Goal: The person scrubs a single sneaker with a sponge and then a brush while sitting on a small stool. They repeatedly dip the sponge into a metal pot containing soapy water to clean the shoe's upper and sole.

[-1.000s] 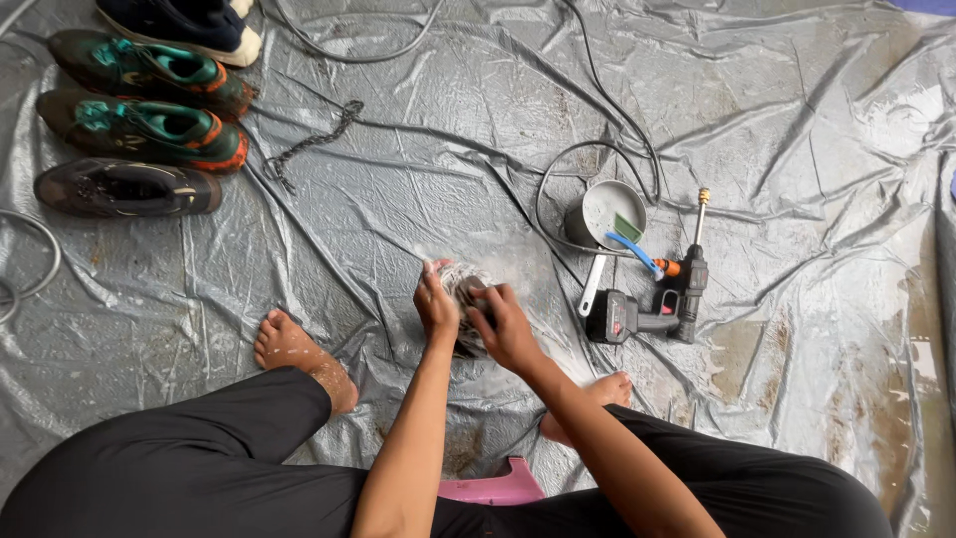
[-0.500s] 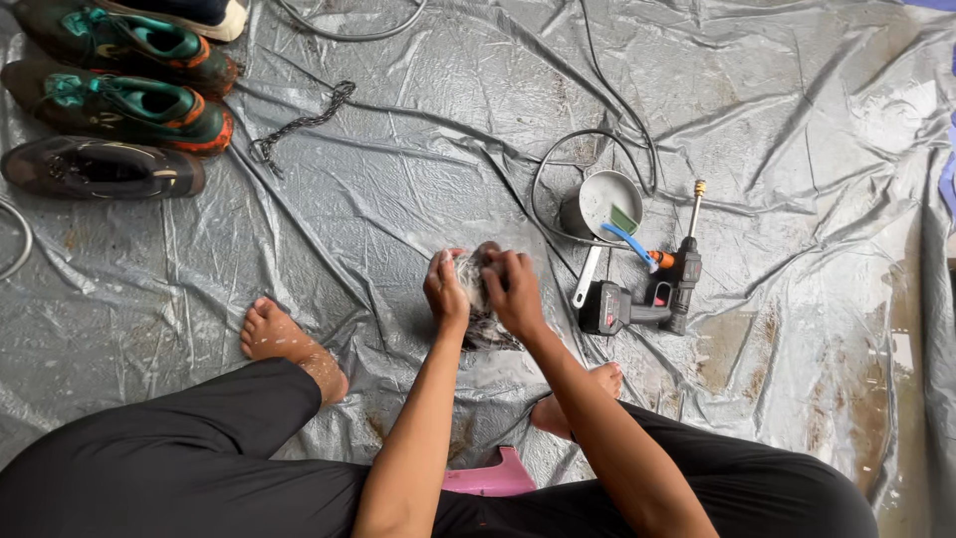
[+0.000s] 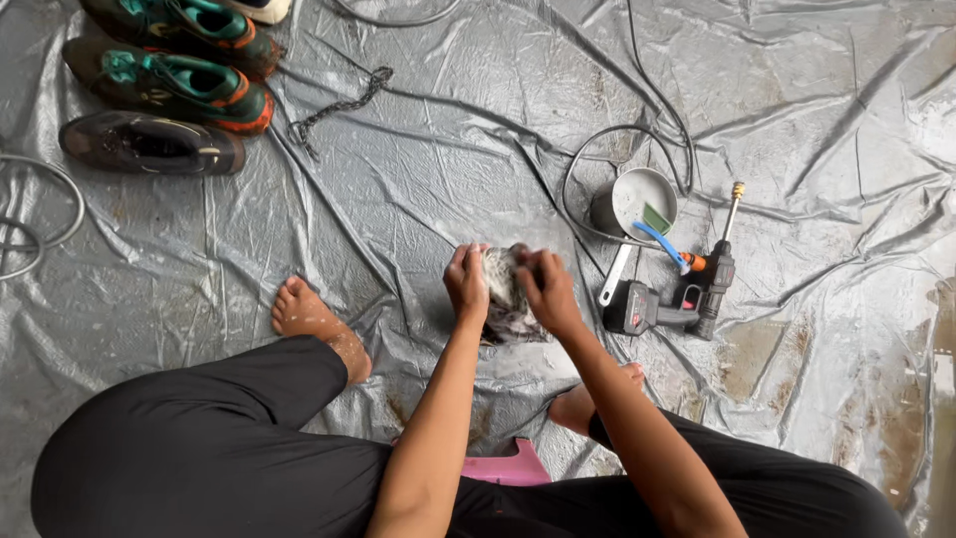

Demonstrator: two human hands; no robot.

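A: At centre frame, left hand [image 3: 466,284] and right hand [image 3: 546,291] both clamp a soapy dark shoe [image 3: 506,296]. Scrubbing step, probably.
B: Next?
A: Likely rinse; sprayer gun [image 3: 669,299] lies at 3 o'clock, pot [image 3: 633,199] at 1.

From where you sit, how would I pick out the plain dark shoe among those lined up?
Look to the top left corner of the grey tarp, where shoes lie in a row. The dark shoe is the nearest one, all blackish-brown, while its neighbours show teal linings and orange soles.
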